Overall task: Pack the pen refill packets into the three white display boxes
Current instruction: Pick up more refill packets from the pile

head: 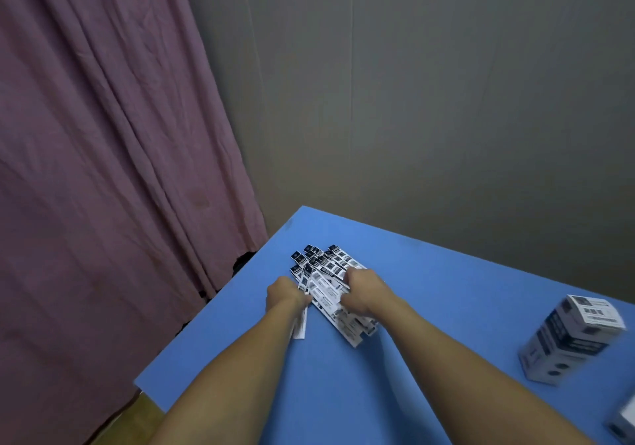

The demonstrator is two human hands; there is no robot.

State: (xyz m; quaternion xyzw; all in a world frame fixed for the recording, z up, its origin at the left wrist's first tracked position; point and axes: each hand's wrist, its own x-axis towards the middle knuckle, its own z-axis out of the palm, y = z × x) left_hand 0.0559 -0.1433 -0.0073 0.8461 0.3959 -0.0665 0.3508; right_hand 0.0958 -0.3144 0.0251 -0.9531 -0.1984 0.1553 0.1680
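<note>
Only the head view to go on here, and honestly it looks like early days for this job. The pen refill packets (326,283) are all sitting in one messy fanned-out pile near the far left corner of the blue worktop (446,279), and I can't see a single one that has made it into a box yet. Both hands are in the pile: the left hand (285,295) is curled at its left edge and seems to be pinching a packet or two, with a strip poking out below the wrist, while the right hand (364,291) is curled over the middle of the pile, gripping or gathering a bunch. So my read is we're at the grab-a-handful stage, with pretty much all the packing left to do. One white display box (570,338) stands well apart from the pile over on the right, blurry, and I can't tell if it's open or has anything inside. A second box (623,422) is cut off at the bottom right corner, barely a sliver showing. The third one isn't in the shot at all. The fingers (348,278) themselves are mostly hidden behind the knuckles, so exactly how many packets each hand has is anyone's guess.
</note>
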